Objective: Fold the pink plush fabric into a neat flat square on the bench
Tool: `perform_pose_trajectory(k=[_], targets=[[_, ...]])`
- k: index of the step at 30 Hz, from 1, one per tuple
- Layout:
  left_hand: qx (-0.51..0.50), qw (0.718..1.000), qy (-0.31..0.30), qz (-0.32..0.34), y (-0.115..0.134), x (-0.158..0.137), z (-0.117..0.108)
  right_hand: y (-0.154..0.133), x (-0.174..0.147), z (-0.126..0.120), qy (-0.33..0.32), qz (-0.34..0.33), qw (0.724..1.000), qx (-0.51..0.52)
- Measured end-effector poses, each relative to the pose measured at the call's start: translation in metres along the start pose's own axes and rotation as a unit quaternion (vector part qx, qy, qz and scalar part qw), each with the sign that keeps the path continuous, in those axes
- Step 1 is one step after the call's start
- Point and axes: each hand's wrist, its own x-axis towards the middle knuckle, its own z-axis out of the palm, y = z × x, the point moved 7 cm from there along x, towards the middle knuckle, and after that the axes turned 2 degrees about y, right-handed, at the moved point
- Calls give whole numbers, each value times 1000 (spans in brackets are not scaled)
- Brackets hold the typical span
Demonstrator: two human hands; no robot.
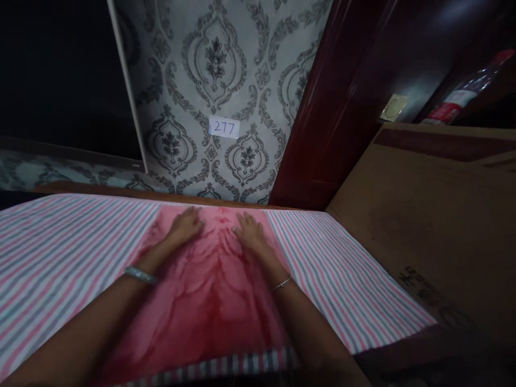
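Observation:
Stretched out in front of me is a pink cloth (201,306) with darker red creases running down its middle. It lies over a white cloth with pink and grey stripes (330,263), which shows on both sides. My left hand (187,224) rests on the pink cloth near its far left corner, fingers spread. On the far right part of the same cloth lies my right hand (250,231), also with fingers apart. Both palms face down, and neither hand grips anything that I can see. Wrinkles fan out between the two hands.
A patterned wall with a paper label reading 277 (224,127) rises behind the cloth. At upper left hangs a dark screen (60,75). To the right stand a cardboard box (423,215), a dark red wooden panel (322,118) and a bottle with a red label (449,110).

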Motion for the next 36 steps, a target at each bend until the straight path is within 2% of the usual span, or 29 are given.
perform_pose_trajectory(k=[3,6,10,21,26,31,36], targets=[[8,996,-61,65,36,-32,21,-28,-25,14,-33,-69,997,-21],[56,988,-94,109,54,-58,41,-43,-46,19,-37,-78,996,-31],[89,985,-86,119,55,-67,50,-46,-55,17,-40,-59,997,-41],[61,991,-57,104,47,-65,50,-42,-56,12,-35,-52,997,-38],[76,991,-57,92,43,-64,52,-41,-59,4,-26,-23,998,-45],[86,992,-40,86,22,-60,59,-25,-74,-18,-21,35,998,-48],[106,992,-56,45,-40,-58,70,11,-91,-31,-39,94,994,-48]])
